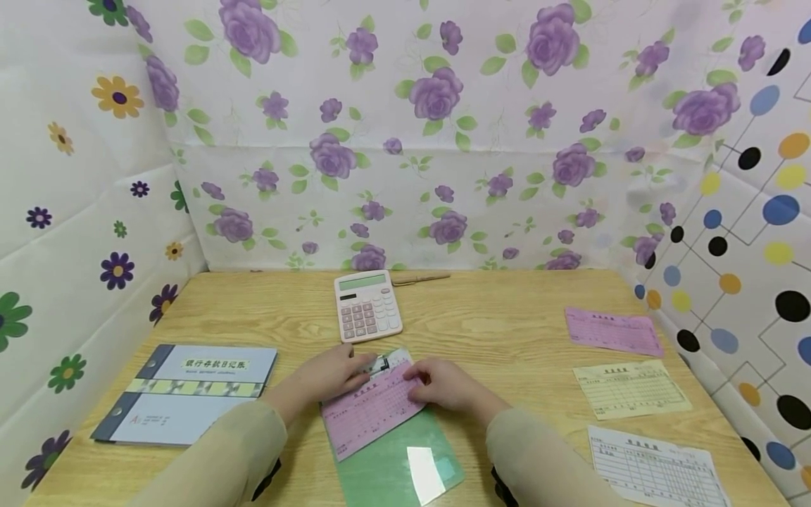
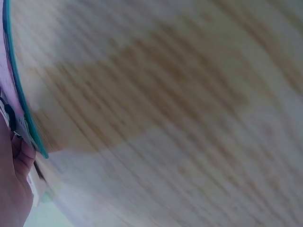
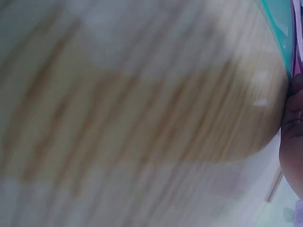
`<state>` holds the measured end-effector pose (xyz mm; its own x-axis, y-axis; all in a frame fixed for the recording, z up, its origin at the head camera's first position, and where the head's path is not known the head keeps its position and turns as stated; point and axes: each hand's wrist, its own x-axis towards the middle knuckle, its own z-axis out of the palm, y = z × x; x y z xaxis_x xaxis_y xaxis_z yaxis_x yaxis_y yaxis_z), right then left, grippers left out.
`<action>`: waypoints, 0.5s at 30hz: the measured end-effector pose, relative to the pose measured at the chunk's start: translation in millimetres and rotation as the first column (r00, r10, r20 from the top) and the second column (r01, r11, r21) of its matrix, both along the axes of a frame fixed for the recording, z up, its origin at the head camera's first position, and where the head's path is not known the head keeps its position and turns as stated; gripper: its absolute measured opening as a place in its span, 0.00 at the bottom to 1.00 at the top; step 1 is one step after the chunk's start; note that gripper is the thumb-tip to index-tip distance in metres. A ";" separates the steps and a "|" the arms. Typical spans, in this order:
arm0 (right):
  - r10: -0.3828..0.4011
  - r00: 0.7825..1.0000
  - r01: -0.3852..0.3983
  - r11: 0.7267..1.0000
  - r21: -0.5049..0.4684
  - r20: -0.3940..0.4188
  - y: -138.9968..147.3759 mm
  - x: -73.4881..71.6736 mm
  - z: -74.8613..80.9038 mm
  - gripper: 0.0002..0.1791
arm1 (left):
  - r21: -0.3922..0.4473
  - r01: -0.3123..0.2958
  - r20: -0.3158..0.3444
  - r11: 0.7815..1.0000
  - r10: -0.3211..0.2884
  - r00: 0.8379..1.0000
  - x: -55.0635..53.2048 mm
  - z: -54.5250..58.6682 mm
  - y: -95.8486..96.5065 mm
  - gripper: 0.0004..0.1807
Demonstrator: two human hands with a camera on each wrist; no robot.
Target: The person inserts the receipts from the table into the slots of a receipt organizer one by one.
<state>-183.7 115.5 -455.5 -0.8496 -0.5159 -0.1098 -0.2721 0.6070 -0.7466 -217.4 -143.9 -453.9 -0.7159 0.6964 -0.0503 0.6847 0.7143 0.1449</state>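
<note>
In the head view a green clipboard lies on the table with its metal clip at the far end. A pink printed form rests at a slant on it. My left hand grips the clipboard's top end beside the clip, fingers curled at the edge, as the left wrist view also shows. My right hand pinches the form's upper right corner between thumb and fingers. The right wrist view catches only part of that hand at its right edge.
Left of the clipboard lies a blue-grey bank journal. A pink-white calculator stands behind it, with a brown pen alongside. Down the table's right side lie a pink form, a yellow form and a white form.
</note>
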 end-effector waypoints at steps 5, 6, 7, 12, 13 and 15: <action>-0.001 0.999 0.002 0.999 0.038 -0.038 -1.3 0.2 -2.4 0.18 | -0.008 -0.007 0.007 1.000 0.007 1.000 0.9 0.5 0.0 0.28; -0.001 0.999 0.002 0.999 0.039 -0.041 -1.3 0.3 -2.4 0.18 | -0.011 -0.009 0.005 1.000 0.009 1.000 1.1 0.5 0.1 0.28; -0.001 0.999 0.003 0.999 0.042 -0.045 -1.2 0.6 -2.7 0.18 | -0.014 -0.011 0.004 1.000 0.011 1.000 1.3 0.5 0.3 0.28; -0.014 0.998 0.018 0.998 0.053 -0.067 -2.4 1.3 -4.9 0.19 | -0.031 -0.016 -0.018 0.999 0.016 1.000 2.1 -0.2 1.6 0.28; -0.020 0.997 0.024 0.998 0.055 -0.074 -3.1 1.6 -5.8 0.20 | -0.037 -0.020 -0.018 0.999 0.019 1.000 2.4 -0.4 2.1 0.28; -0.033 0.995 0.039 0.997 0.064 -0.093 -5.2 2.8 -7.6 0.23 | -0.049 -0.023 -0.018 0.999 0.022 1.000 2.8 -0.9 3.4 0.27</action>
<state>-180.9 110.2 -463.1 -0.8757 -0.4787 -0.0626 -0.3147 0.6643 -0.6779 -214.5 -140.5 -454.8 -0.7326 0.6768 -0.0719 0.6702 0.7358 0.0972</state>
